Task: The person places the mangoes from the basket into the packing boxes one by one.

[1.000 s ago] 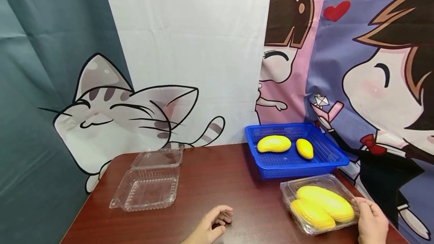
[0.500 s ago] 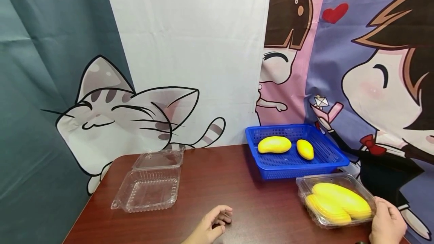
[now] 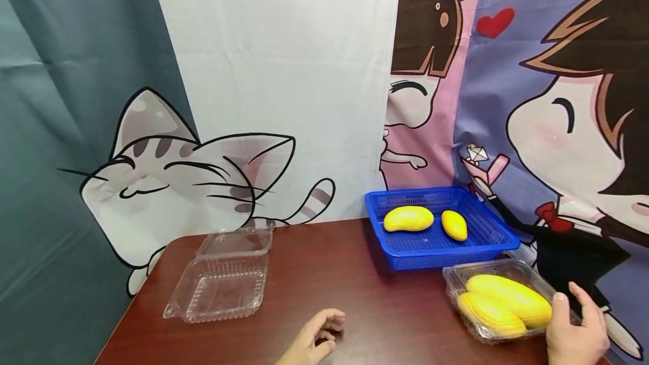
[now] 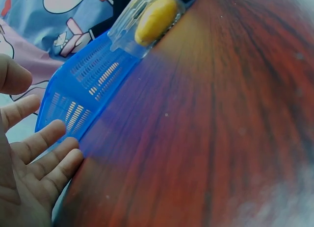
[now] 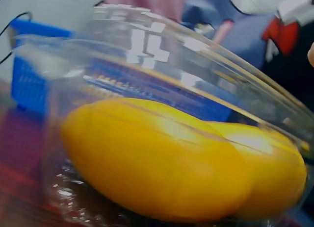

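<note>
A clear plastic clamshell box (image 3: pixel 453 283) with two yellow mangoes (image 3: pixel 509 297) inside sits on the table at the right, lid over the fruit. My right hand (image 3: pixel 578 328) is at its right side, thumb and forefinger raised and apart; whether it touches the box cannot be told. In the right wrist view the mangoes (image 5: pixel 157 161) fill much of the picture, and a fingertip (image 5: pixel 311 54) shows at the right edge. My left hand (image 3: pixel 315 337) hovers at the table's near middle, fingers loosely bent, holding nothing. Its spread fingers (image 4: pixel 46 138) show in the left wrist view.
Behind the filled box stands a blue plastic basket (image 3: pixel 456 261) with two mangoes (image 3: pixel 408 218) in it. A second clear clamshell (image 3: pixel 228 314), lid folded back, lies at the left on the brown table (image 3: pixel 324 275). A printed cloth (image 3: pixel 284 72) hangs behind.
The box with the mangoes was drawn to the right by my right hand, which gripped its edge. That hand's fingers have now come off the edge. The left hand has stayed nearly still.
</note>
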`<move>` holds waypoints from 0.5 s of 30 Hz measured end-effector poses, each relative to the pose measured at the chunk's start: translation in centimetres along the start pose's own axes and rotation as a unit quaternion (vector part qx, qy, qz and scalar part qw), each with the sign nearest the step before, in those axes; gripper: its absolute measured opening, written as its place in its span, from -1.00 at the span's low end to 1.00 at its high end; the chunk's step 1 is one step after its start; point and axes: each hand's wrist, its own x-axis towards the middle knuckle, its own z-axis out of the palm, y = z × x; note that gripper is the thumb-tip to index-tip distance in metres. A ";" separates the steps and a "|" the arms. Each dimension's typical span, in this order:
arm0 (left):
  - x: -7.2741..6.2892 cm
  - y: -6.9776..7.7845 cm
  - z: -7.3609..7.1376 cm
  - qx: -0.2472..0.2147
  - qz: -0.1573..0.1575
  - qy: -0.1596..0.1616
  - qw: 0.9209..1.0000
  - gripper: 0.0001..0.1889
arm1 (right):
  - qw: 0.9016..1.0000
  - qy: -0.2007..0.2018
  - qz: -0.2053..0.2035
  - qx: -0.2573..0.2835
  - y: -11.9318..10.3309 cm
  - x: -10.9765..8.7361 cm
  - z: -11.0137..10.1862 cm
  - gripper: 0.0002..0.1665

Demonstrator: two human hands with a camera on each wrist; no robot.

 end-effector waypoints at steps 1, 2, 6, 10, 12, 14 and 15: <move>-0.1 0.0 0.0 0.000 -0.003 0.004 1.000 -0.49 | 1.000 -0.013 -0.012 -0.021 -0.3 -0.3 0.0 -0.56; -0.1 0.1 0.0 0.001 -0.007 0.008 1.000 -0.49 | 0.998 -0.033 -0.026 -0.042 -0.8 -0.6 -0.1 -0.54; 0.0 0.7 -0.2 0.027 -0.012 0.038 0.999 -0.47 | 0.979 -0.114 -0.146 -0.084 -3.1 -1.0 0.2 -0.51; 0.7 2.0 -1.0 0.077 -0.002 0.083 0.994 -0.42 | 0.929 -0.174 -0.325 -0.026 -5.8 -1.2 2.0 -0.47; 1.0 2.7 -1.6 0.109 0.011 0.109 0.988 -0.40 | 0.904 -0.204 -0.375 0.003 -7.2 -1.6 3.3 -0.47; 1.3 3.3 -2.2 0.140 0.025 0.133 0.981 -0.38 | 0.889 -0.231 -0.396 0.014 -8.4 -2.4 4.8 -0.51; 1.3 3.5 -2.5 0.157 0.036 0.147 0.976 -0.38 | 0.884 -0.244 -0.399 0.015 -9.0 -2.8 5.4 -0.53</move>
